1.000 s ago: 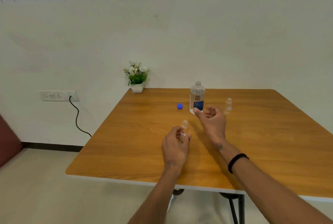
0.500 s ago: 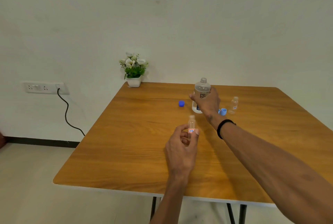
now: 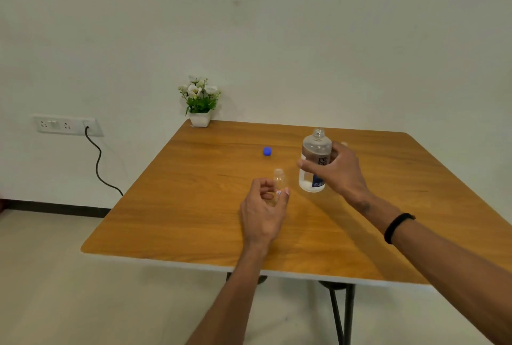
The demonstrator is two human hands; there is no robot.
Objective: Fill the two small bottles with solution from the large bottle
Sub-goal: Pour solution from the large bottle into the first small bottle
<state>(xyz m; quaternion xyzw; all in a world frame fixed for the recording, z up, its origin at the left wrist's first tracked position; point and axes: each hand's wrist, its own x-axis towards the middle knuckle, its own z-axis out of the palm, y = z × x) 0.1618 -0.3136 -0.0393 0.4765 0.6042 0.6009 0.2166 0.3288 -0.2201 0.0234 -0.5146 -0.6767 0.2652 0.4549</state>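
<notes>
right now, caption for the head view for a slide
Right hand holds the large bottle beside the small bottle in the left hand.

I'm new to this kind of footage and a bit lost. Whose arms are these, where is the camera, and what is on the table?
There is no machine: a person wears a camera on the head, looking down at their own two bare hands. The left hand holds a small open bottle upright. The right hand has a grip on the large bottle, uncapped and partly filled with clear solution. On the wooden table lies a blue cap, with a potted plant at the far corner.
</notes>
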